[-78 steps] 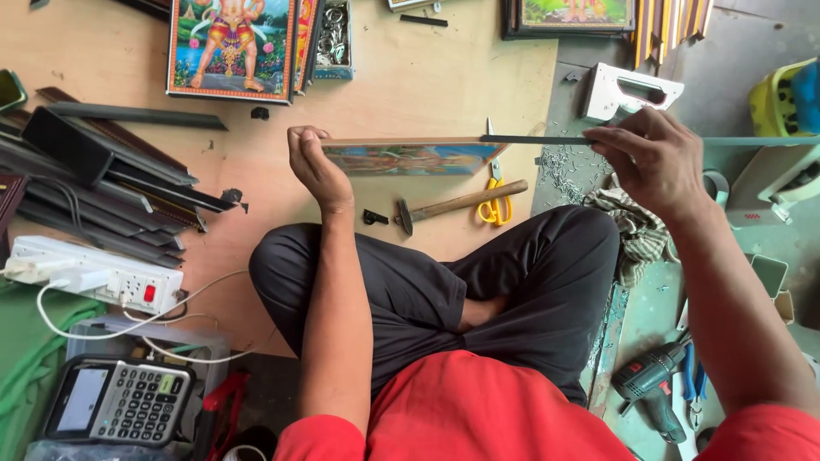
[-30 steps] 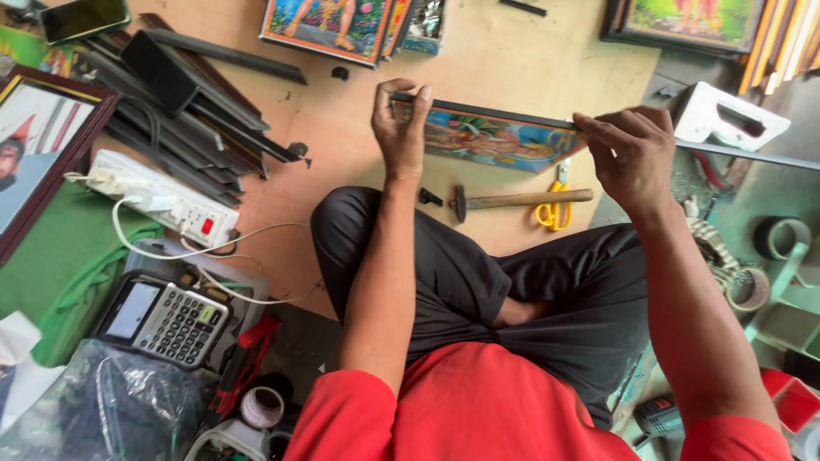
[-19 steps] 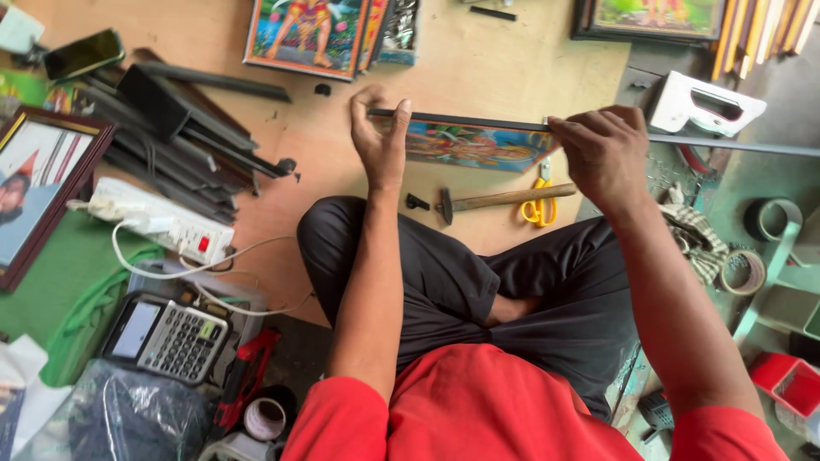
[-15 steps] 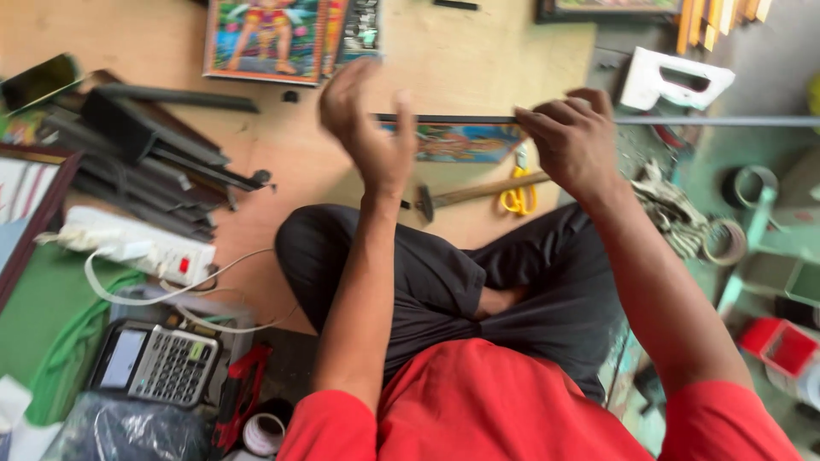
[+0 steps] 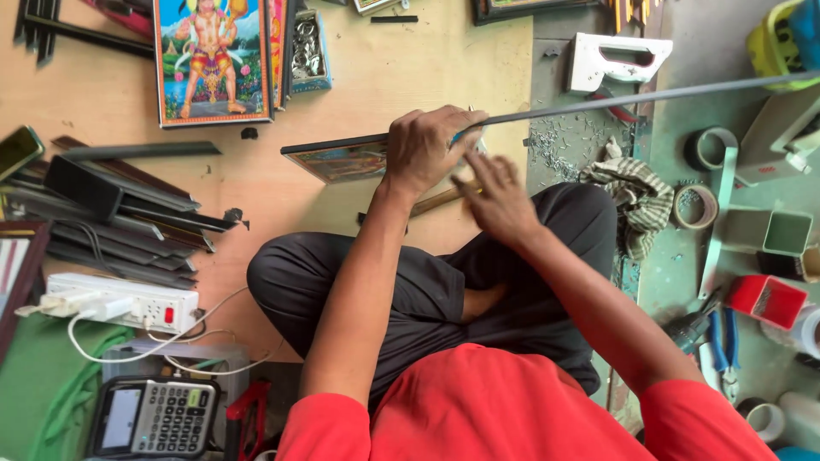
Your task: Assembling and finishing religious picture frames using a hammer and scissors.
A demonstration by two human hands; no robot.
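A slim framed colour picture [image 5: 342, 160] is held nearly edge-on above the wooden floor, and a long thin grey edge [image 5: 649, 94] runs on from it to the far right. My left hand [image 5: 423, 149] is clamped over the top edge of the picture near its right end. My right hand [image 5: 495, 198] sits just below and right of it, fingers stretched toward the underside, gripping nothing I can see. A wooden hammer handle [image 5: 434, 201] lies on the floor under both hands. I sit cross-legged in black trousers.
A framed deity picture [image 5: 212, 60] lies at the back left. Black frame mouldings [image 5: 111, 205], a power strip [image 5: 120, 303] and a calculator [image 5: 154, 418] are on the left. On the right are a checked cloth [image 5: 632, 192], tape rolls [image 5: 709, 149], a white hand tool [image 5: 619, 60], a red box [image 5: 769, 299] and pliers [image 5: 722, 341].
Both hands held the picture spread apart at its ends. My left hand has since shifted along to its right end, and my right hand has let go and dropped below it.
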